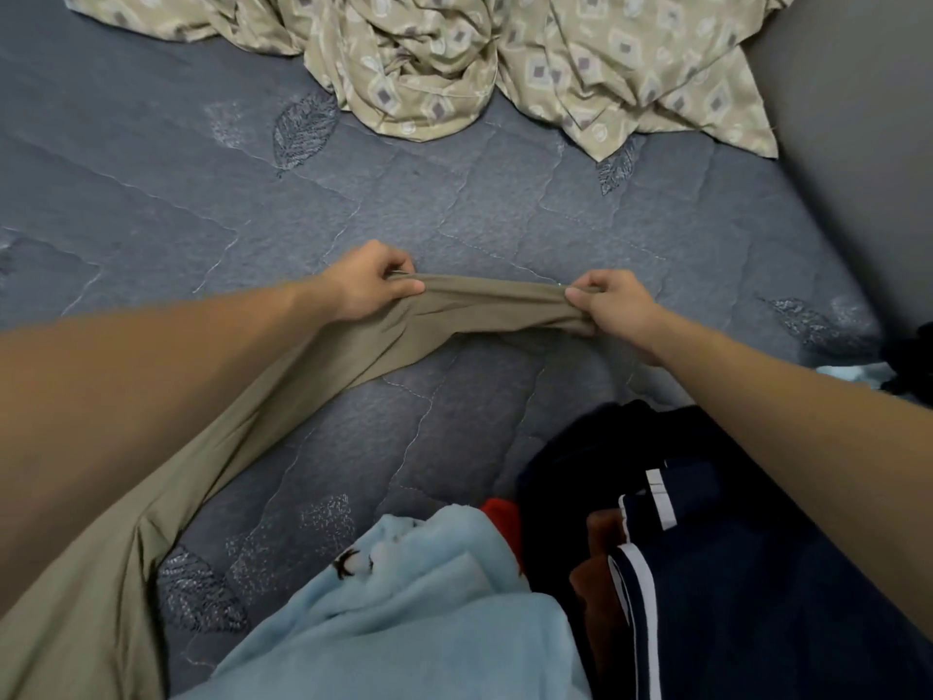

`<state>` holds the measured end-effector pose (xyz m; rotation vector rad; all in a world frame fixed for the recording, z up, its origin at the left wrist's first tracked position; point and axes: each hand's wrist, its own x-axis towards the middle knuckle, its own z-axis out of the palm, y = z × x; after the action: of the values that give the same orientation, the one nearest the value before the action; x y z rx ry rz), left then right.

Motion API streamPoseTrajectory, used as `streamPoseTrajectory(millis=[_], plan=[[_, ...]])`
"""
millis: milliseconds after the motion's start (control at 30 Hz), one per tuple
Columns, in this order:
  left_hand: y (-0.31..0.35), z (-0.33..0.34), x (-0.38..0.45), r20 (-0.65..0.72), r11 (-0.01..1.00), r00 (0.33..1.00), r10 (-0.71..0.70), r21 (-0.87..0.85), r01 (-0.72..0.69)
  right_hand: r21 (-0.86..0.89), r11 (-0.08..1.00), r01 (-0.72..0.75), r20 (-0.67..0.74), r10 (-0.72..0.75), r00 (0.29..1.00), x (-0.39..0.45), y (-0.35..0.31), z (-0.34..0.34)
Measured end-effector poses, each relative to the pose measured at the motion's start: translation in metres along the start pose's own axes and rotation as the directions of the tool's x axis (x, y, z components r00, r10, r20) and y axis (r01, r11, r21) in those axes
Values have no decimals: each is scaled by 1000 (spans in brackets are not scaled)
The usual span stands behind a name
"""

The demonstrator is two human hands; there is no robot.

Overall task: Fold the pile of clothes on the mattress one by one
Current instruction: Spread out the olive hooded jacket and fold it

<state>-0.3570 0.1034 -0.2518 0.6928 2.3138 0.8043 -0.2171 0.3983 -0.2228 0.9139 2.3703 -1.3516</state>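
A khaki garment [484,305] is stretched between my two hands above the blue quilted mattress [454,204]. My left hand [368,285] pinches its top edge at one end, and my right hand [611,303] pinches the other end. The rest of the khaki cloth trails down under my left arm to the bottom left corner. The pile of clothes lies near me at the bottom: a light blue fleece piece [404,613], a navy garment with white stripes [732,588], something dark above it, and bits of red and brown cloth between them.
A crumpled beige patterned sheet [479,58] lies across the far end of the mattress. A grey wall [858,144] runs along the right side. A dark object [909,361] sits at the right edge beside a pale blue scrap.
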Motion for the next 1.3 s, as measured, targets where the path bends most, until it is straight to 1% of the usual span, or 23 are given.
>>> streamPoseTrajectory(millis=[67, 100, 133, 200, 267, 333, 367, 433, 500, 533, 600, 733, 767, 833, 900, 933, 1033, 1100, 1133, 1167, 1233, 1267, 1300], plan=[[0, 3, 0, 12, 1000, 1000, 1, -24, -1, 68, 995, -75, -1, 76, 997, 7, -2, -4], [-1, 5, -2, 21, 1000, 1000, -2, -29, 2, 9, 996, -83, -10, 83, 996, 11, -1, -6], [-3, 5, -5, 28, 999, 1000, -8, -31, 9, -156, 986, -64, -32, 59, 998, 16, 2, -9], [-6, 3, -13, 37, 998, 999, -33, -48, 35, -455, 890, -20, -80, -18, 997, 20, 5, -13], [-11, -3, -21, 60, 996, 997, -56, -61, 60, -607, 795, 4, -107, -86, 990, 16, 7, -10], [-15, -10, -29, 103, 997, 992, -73, -26, 76, -719, 690, 84, -113, -235, 965, 10, 7, 0], [-18, -13, -34, 119, 996, 989, -83, -4, 84, -744, 651, 151, -89, -320, 943, 7, 4, 7], [-25, -19, -42, 137, 995, 985, -101, 24, 98, -722, 610, 327, 52, -423, 905, 0, -8, 27], [-33, -24, -50, 144, 994, 984, -109, 38, 105, -665, 575, 477, 229, -452, 862, -8, -21, 54], [-37, -25, -53, 135, 993, 984, -112, 45, 106, -648, 549, 529, 291, -463, 837, -14, -25, 69], [-43, -26, -60, 102, 991, 988, -113, 83, 104, -637, 493, 593, 357, -492, 794, -23, -31, 98], [-56, -25, -73, 37, 972, 996, -86, 224, 75, -643, 366, 673, 432, -553, 713, -36, -32, 142], [-60, -25, -79, 28, 962, 997, -76, 264, 66, -646, 336, 685, 451, -556, 698, -38, -29, 148], [-67, -25, -92, 24, 926, 999, -44, 377, 31, -672, 304, 675, 455, -549, 701, -42, -18, 150], [-75, -26, -107, 17, 892, 1000, -7, 453, -1, -710, 302, 637, 419, -545, 726, -44, -5, 142], [-80, -27, -114, -2, 889, 1000, -1, 457, 2, -726, 297, 620, 404, -546, 734, -43, 1, 136], [-97, -38, -133, -51, 887, 998, -24, 460, 45, -749, 275, 603, 370, -582, 725, -40, -1, 121], [-106, -52, -146, -28, 899, 998, -65, 433, 71, -748, 310, 587, 334, -588, 737, -32, -16, 120], [-111, -60, -151, 0, 906, 995, -98, 415, 89, -729, 374, 573, 311, -565, 764, -27, -26, 122], [-116, -68, -157, 33, 908, 990, -136, 405, 111, -685, 473, 554, 298, -512, 806, -21, -37, 123], [-127, -83, -167, 86, 903, 975, -206, 401, 156, -565, 665, 488, 325, -365, 873, -9, -57, 123], [-133, -88, -170, 101, 897, 966, -236, 406, 177, -517, 721, 461, 359, -307, 881, -4, -66, 121], [-138, -93, -173, 106, 891, 961, -257, 411, 193, -485, 750, 449, 401, -266, 877, 0, -72, 120]])
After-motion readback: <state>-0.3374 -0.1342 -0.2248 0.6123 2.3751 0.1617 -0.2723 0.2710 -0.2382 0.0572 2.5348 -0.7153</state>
